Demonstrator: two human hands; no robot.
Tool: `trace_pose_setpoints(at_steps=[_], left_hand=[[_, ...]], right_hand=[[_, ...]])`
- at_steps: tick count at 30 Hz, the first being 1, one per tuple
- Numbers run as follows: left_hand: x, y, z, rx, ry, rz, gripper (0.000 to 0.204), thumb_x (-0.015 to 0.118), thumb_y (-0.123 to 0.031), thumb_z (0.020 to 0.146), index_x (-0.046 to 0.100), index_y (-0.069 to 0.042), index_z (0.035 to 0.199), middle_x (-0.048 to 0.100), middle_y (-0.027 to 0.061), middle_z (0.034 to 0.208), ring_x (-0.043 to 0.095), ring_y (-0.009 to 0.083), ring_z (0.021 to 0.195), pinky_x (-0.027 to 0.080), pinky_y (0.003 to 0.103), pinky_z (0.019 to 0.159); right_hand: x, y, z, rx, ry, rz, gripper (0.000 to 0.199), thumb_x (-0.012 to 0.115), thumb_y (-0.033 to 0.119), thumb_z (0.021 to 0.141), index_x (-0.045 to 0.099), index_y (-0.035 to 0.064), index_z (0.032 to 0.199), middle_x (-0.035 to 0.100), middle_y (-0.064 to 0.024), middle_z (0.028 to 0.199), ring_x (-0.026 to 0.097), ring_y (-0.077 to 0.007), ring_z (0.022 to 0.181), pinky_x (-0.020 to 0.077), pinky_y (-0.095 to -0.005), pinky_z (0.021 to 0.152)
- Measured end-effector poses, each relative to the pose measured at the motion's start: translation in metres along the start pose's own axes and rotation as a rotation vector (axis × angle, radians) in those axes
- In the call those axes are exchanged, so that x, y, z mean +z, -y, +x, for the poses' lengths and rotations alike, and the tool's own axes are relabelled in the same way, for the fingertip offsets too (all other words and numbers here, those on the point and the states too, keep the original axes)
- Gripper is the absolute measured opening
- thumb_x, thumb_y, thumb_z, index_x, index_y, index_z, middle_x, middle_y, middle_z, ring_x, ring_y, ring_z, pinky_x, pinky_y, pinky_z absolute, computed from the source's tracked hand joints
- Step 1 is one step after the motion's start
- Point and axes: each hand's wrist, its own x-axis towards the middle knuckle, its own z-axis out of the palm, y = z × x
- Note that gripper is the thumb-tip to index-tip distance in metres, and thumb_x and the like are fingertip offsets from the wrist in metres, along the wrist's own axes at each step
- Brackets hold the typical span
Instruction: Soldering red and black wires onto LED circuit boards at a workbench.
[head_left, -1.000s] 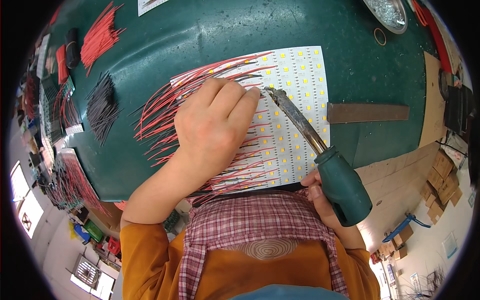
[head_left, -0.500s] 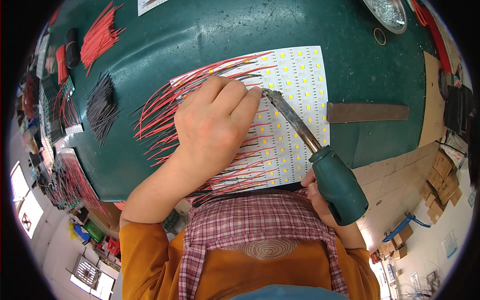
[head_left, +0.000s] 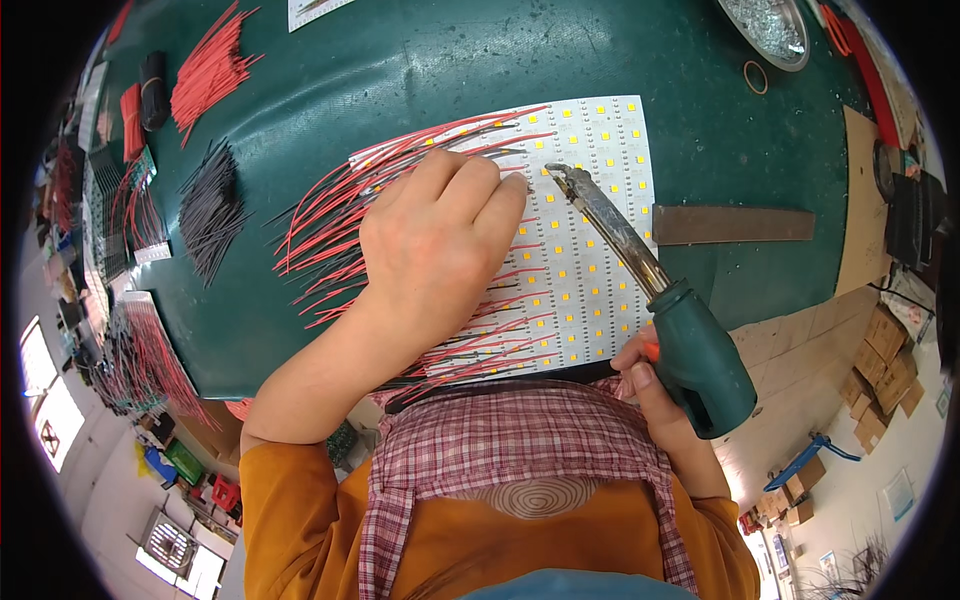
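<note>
A white LED panel with rows of small yellow chips lies on the green table mat. Many red and black wires fan out from its left side. My left hand presses down on the wires and panel, fingertips near the panel's upper middle. My right hand grips the dark green handle of a soldering iron. Its metal tip rests on the panel just right of my left fingertips.
Bundles of cut red wires and black wires lie at the left. More boards and wire sets crowd the far left edge. A flat metal bar lies right of the panel. A metal dish sits at top right.
The soldering iron tip has shifted slightly along the panel near my left fingertips. My left hand stays pressed on the wires.
</note>
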Motion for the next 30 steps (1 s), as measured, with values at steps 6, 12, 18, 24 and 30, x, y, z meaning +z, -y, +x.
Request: trace_pose_setpoints(at_steps=[6, 12, 18, 24, 30], left_hand=[[0.001, 0.000, 0.001, 0.010, 0.009, 0.006, 0.023, 0.070, -0.004, 0.070, 0.070, -0.008, 0.092, 0.060, 0.0016, 0.078, 0.060, 0.0197, 0.075, 0.050, 0.031, 0.060], [-0.004, 0.007, -0.003, 0.033, 0.032, -0.001, 0.024, 0.065, -0.014, 0.070, 0.068, -0.008, 0.092, 0.058, 0.0019, 0.084, 0.060, 0.0191, 0.080, 0.049, 0.032, 0.061], [-0.057, 0.022, 0.007, -0.222, -0.016, -0.072, 0.020, 0.069, 0.012, 0.075, 0.070, 0.000, 0.092, 0.064, 0.0088, 0.080, 0.062, 0.0200, 0.072, 0.049, 0.029, 0.065], [-0.040, 0.006, 0.003, 0.008, -0.030, -0.200, 0.023, 0.068, 0.001, 0.066, 0.069, -0.001, 0.088, 0.060, 0.0066, 0.075, 0.057, 0.0223, 0.066, 0.046, 0.033, 0.055], [-0.013, -0.012, -0.009, -0.082, 0.042, -0.187, 0.026, 0.071, 0.008, 0.065, 0.070, -0.002, 0.089, 0.060, 0.0064, 0.076, 0.059, 0.0219, 0.068, 0.047, 0.033, 0.057]], right_hand=[[0.000, 0.000, 0.001, -0.002, -0.008, 0.021, 0.013, 0.062, -0.001, 0.087, 0.063, 0.0022, 0.099, 0.066, -0.0072, 0.087, 0.063, -0.0218, 0.082, 0.0508, -0.0343, 0.076], [0.000, -0.002, 0.001, 0.005, -0.019, 0.082, 0.014, 0.061, -0.002, 0.087, 0.063, 0.0013, 0.100, 0.065, -0.0072, 0.089, 0.063, -0.0193, 0.082, 0.0514, -0.0322, 0.074], [-0.007, -0.004, 0.000, 0.000, -0.026, 0.230, 0.020, 0.059, -0.002, 0.089, 0.060, -0.0001, 0.110, 0.064, -0.0055, 0.091, 0.061, -0.0125, 0.079, 0.0503, -0.0276, 0.069], [-0.002, -0.009, 0.001, -0.027, -0.002, 0.316, 0.025, 0.061, -0.002, 0.088, 0.059, -0.0005, 0.113, 0.066, -0.0060, 0.092, 0.061, -0.0095, 0.075, 0.0505, -0.0240, 0.066], [0.001, -0.025, -0.015, 0.004, -0.043, -0.113, 0.029, 0.072, 0.005, 0.079, 0.065, 0.0051, 0.108, 0.071, -0.0032, 0.091, 0.067, -0.0154, 0.077, 0.0520, -0.0280, 0.065]])
